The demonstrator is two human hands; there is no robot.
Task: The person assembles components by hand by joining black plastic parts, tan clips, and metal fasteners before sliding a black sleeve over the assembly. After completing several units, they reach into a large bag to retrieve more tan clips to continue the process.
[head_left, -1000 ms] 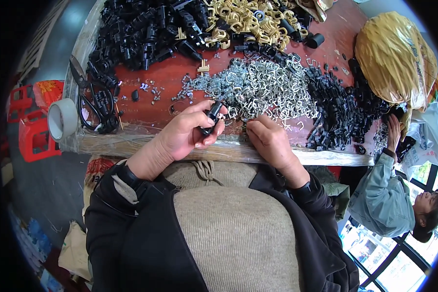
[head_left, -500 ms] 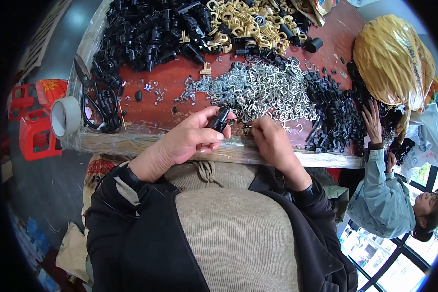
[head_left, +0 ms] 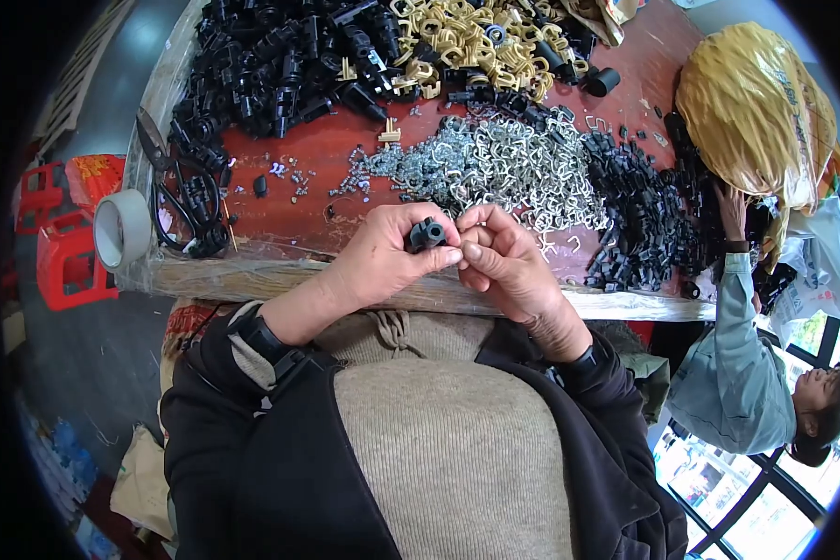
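small black plastic fitting (head_left: 427, 233), judged light, rigid, non-fragile: left hand (head_left: 383, 257) grip pinches its sides, right hand (head_left: 499, 257) fingertips pressed at its end.

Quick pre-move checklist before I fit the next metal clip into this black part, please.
1. Black part held in left hand: ok.
2. Right hand close against the part: ok.
3. Metal clip in the right fingers: cannot tell, hidden.
4. Clip pile lying just beyond the hands: ok.
5. Part's opening facing the camera: ok.
6. Co-worker's hand away at the yellow sack: ok.
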